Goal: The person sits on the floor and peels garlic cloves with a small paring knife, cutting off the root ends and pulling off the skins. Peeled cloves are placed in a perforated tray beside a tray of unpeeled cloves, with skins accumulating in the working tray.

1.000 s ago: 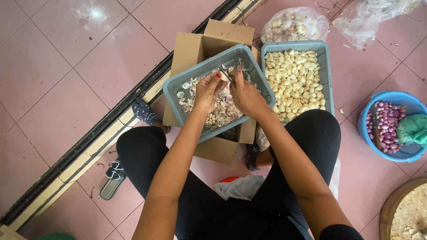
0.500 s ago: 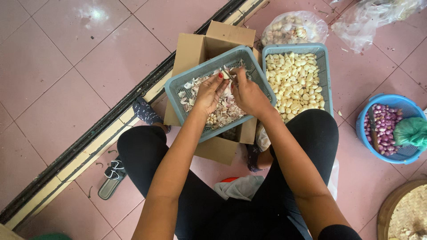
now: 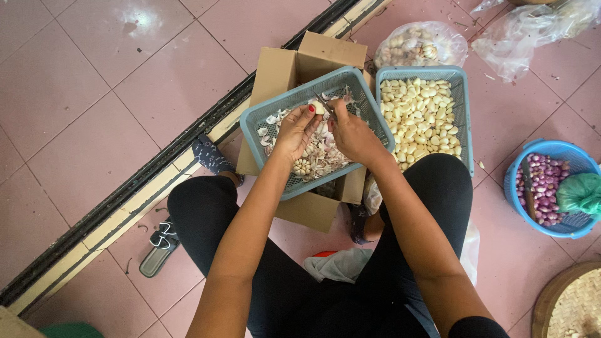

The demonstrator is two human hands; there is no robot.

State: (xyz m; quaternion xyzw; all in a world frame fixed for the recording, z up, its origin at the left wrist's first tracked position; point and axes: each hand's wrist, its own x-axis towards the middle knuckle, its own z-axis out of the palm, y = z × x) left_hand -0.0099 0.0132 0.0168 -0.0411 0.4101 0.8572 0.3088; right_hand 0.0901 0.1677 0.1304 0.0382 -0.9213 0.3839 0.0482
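Both hands (image 3: 325,128) stay put over the basket (image 3: 266,122), knife (image 3: 323,104) seemingly half-hidden.

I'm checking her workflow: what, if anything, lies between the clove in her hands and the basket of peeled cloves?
Nothing visible does. The clove sits between left hand and right hand; the basket of peeled cloves lies directly beside it, open-topped.

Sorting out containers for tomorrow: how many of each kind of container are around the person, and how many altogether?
Rectangular blue-grey baskets: 2 (skins, peeled cloves)
Round blue basket: 1
Cardboard box: 1
Clear plastic bags: 2 ()
Woven tray: 1
Total: 7
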